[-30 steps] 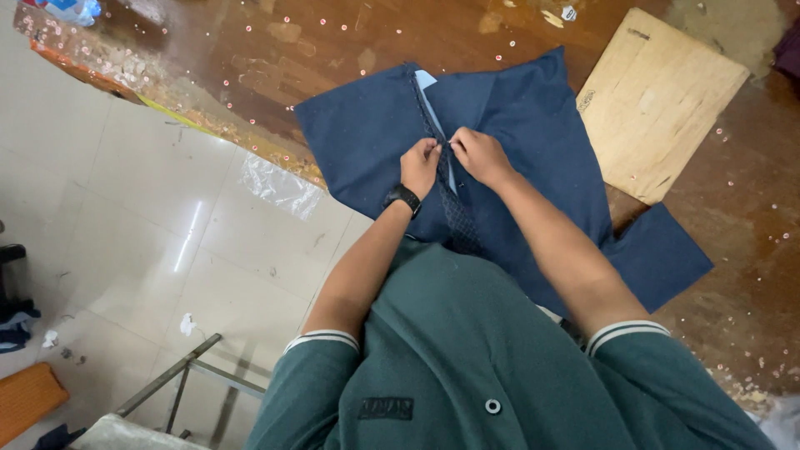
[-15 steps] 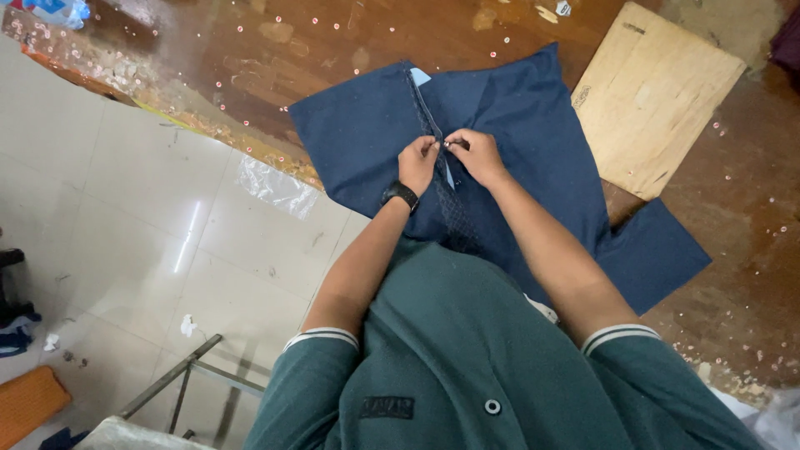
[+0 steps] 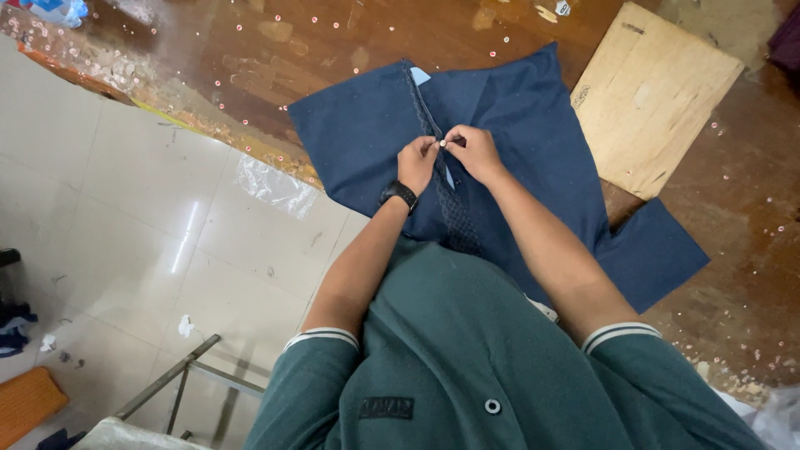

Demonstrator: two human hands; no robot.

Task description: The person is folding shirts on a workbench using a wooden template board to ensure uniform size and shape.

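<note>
A small white button (image 3: 442, 143) sits pinched between my fingertips on the front placket of a navy blue shirt (image 3: 517, 125), spread flat on the dark, glossy wooden table (image 3: 333, 42). My left hand (image 3: 417, 162), a black watch (image 3: 399, 194) at its wrist, closes narrow on the placket's left edge; my right hand (image 3: 473, 152) grips the fabric beside the button. The shirt's cloth is matte and finely speckled. To the right lies a pale rectangular wooden board (image 3: 658, 100). Tiny round buttons (image 3: 250, 50) dot the tabletop.
</note>
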